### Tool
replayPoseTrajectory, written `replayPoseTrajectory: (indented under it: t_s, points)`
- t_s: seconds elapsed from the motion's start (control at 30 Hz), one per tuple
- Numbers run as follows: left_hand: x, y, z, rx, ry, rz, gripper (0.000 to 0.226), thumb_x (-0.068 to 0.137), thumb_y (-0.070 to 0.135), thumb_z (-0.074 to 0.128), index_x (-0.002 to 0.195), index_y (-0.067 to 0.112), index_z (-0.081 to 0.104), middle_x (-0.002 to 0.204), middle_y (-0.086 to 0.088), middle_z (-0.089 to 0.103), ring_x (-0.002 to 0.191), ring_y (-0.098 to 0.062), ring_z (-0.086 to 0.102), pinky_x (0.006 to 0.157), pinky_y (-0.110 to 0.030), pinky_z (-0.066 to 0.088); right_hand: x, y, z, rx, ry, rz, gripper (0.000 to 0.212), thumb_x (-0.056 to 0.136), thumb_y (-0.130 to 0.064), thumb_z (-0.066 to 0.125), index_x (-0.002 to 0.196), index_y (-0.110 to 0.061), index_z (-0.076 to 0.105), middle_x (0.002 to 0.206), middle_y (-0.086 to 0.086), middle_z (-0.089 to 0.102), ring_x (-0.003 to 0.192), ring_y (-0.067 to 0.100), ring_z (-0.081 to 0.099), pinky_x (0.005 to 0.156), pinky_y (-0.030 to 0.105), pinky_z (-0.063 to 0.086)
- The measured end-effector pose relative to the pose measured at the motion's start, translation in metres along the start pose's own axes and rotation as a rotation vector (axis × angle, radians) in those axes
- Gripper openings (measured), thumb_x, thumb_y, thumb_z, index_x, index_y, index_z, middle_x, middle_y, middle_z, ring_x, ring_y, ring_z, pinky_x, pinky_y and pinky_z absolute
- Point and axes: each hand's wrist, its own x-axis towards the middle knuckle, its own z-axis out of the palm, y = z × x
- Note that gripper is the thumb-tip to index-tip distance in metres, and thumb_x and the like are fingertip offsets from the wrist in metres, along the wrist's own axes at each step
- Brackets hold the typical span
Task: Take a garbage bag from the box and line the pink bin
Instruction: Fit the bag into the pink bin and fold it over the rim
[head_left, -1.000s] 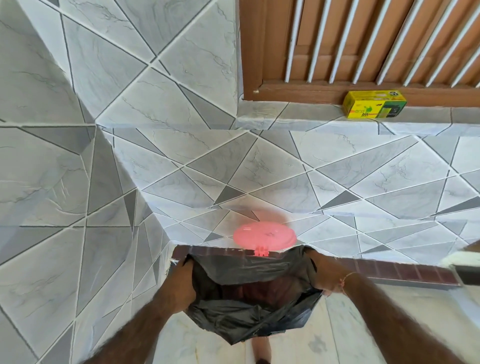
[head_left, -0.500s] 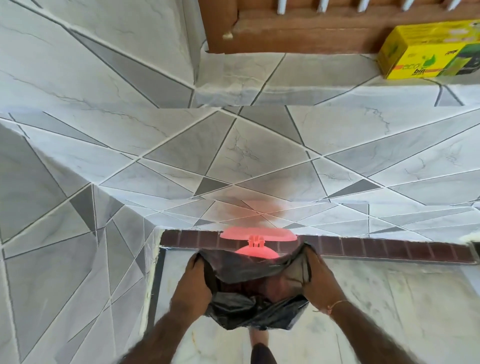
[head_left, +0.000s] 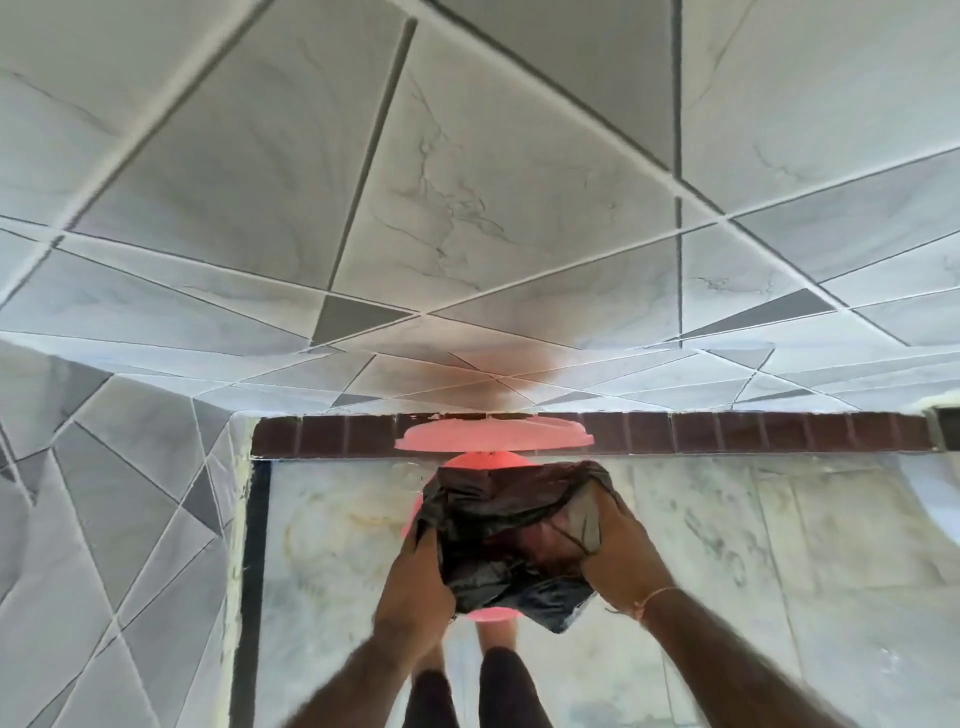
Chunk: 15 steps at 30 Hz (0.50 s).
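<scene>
A black garbage bag (head_left: 511, 525) hangs spread open between both my hands, directly over the pink bin (head_left: 491, 614). Only slivers of the bin's rim show around the bag, at the back, left and front. The bin's pink lid (head_left: 493, 436) stands raised behind it against the wall. My left hand (head_left: 415, 587) grips the bag's left edge. My right hand (head_left: 621, 551) grips its right edge, fingers curled into the plastic. The box of bags is out of view.
A grey tiled wall (head_left: 467, 208) rises right behind the bin, with a dark brown skirting strip (head_left: 727, 431) at its foot. Another tiled wall (head_left: 104, 519) closes the left side. The marble floor (head_left: 779, 571) extends right. My legs (head_left: 498, 686) stand just before the bin.
The view has tilted down and closed in, so the yellow box has left the frame. Both hands have lowered the open bag onto the pink bin.
</scene>
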Motion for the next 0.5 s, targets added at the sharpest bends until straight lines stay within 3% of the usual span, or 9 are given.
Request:
replayPoseTrajectory:
  t_s: [0.17, 0.3, 0.5]
  points:
    - [0.034, -0.022, 0.027, 0.039, -0.005, -0.017, 0.067, 0.081, 0.026, 0.062, 0.140, 0.031, 0.031, 0.147, 0.002, 0.043, 0.128, -0.025, 0.051, 0.107, -0.041, 0.044, 0.031, 0.013, 0.030, 0.018, -0.025, 0.018, 0.092, 0.078, -0.009, 0.061, 0.152, -0.036, 0.012, 0.158, -0.013, 0.022, 0.131, 0.024, 0.046, 0.106, 0.029, 0.040]
    - [0.065, -0.046, 0.037, 0.099, -0.001, -0.005, 0.068, 0.082, 0.014, 0.061, 0.141, 0.028, 0.032, 0.146, 0.002, 0.043, 0.130, -0.023, 0.049, 0.106, -0.035, 0.042, 0.058, 0.021, 0.052, 0.016, -0.048, 0.067, 0.096, 0.070, 0.005, 0.053, 0.150, -0.035, 0.018, 0.153, -0.006, 0.033, 0.125, 0.029, 0.051, 0.100, 0.031, 0.046]
    - [0.106, -0.073, 0.047, 0.143, -0.016, -0.028, 0.063, 0.081, 0.011, 0.062, 0.137, 0.025, 0.036, 0.144, 0.003, 0.043, 0.125, -0.024, 0.053, 0.102, -0.039, 0.046, 0.090, 0.029, 0.091, 0.049, -0.112, 0.047, 0.102, 0.067, -0.005, 0.055, 0.146, -0.050, 0.009, 0.143, 0.002, 0.049, 0.117, 0.035, 0.058, 0.096, 0.047, 0.052]
